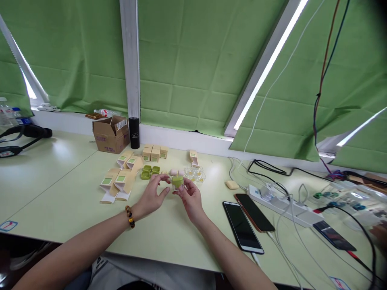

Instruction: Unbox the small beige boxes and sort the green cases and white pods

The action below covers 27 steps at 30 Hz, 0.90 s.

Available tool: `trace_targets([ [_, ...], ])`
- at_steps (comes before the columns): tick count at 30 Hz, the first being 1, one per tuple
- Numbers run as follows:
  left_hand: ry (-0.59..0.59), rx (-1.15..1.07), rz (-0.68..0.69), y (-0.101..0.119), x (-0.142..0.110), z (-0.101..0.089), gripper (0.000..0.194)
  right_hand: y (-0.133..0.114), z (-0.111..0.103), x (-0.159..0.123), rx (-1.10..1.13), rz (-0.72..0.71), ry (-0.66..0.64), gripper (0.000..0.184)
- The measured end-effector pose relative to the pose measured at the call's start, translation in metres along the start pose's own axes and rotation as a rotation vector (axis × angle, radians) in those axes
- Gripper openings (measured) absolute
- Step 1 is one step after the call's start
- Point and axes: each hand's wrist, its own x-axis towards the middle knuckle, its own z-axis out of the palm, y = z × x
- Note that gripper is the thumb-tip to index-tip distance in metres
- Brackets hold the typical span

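Note:
Over the table in front of me, my right hand [191,198] pinches a small green candle [177,181] with a short wick on top. A clear cup seems to surround its lower part. My left hand [155,192] is at the candle's left side, thumb and index finger apart; whether a fingertip touches it I cannot tell. Just beyond the hands are several green square pieces [150,172], a pale pink item [174,172] and clear cups [196,174] with yellow spots inside. Left of them lie opened kraft boxes [122,180] with green labels.
Closed kraft boxes [155,153] stand behind, near a black tumbler [134,133] and an open cardboard box [111,135]. One more opened box [194,158] lies at the back. On the right are two phones [243,227], a beige block [231,185], a power strip [282,205] and tangled cables.

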Motion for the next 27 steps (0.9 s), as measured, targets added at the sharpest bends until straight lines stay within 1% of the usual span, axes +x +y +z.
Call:
trace_targets([
  [3, -0.053, -0.092, -0.047, -0.002, -0.002, 0.004, 0.040, 0.007, -0.001, 0.000, -0.134, -0.049, 0.090, 0.053],
  [5, -0.069, -0.205, -0.106, -0.004, -0.002, 0.007, 0.045, 0.010, -0.001, -0.001, -0.233, -0.103, 0.112, 0.058],
  [7, -0.077, -0.307, -0.165, -0.006, 0.000, 0.010, 0.051, 0.010, -0.001, -0.003, -0.316, -0.184, 0.098, 0.057],
  [9, -0.085, -0.381, -0.194, -0.008, 0.003, 0.011, 0.056, 0.008, 0.000, -0.006, -0.359, -0.258, 0.048, 0.051],
  [11, -0.096, -0.453, -0.194, -0.009, 0.006, 0.010, 0.059, 0.004, 0.002, -0.009, -0.364, -0.295, -0.017, 0.045],
  [13, -0.118, -0.536, -0.200, -0.010, 0.009, 0.008, 0.062, 0.001, 0.004, -0.011, -0.333, -0.300, -0.066, 0.042],
  [17, -0.170, -0.714, -0.249, -0.013, 0.011, 0.004, 0.068, -0.001, 0.007, -0.014, -0.211, -0.251, -0.097, 0.041],
  [19, -0.160, -0.783, -0.257, -0.013, 0.011, 0.002, 0.069, -0.001, 0.007, -0.014, -0.175, -0.230, -0.095, 0.042],
  [21, -0.113, -0.770, -0.256, -0.012, 0.011, 0.002, 0.068, 0.000, 0.005, -0.013, -0.173, -0.221, -0.076, 0.042],
  [24, -0.033, -0.636, -0.249, -0.011, 0.012, 0.002, 0.063, -0.001, 0.003, -0.011, -0.193, -0.225, -0.051, 0.040],
  [27, 0.033, -0.480, -0.178, -0.011, 0.012, 0.003, 0.056, 0.000, 0.002, -0.009, -0.203, -0.219, -0.055, 0.038],
])
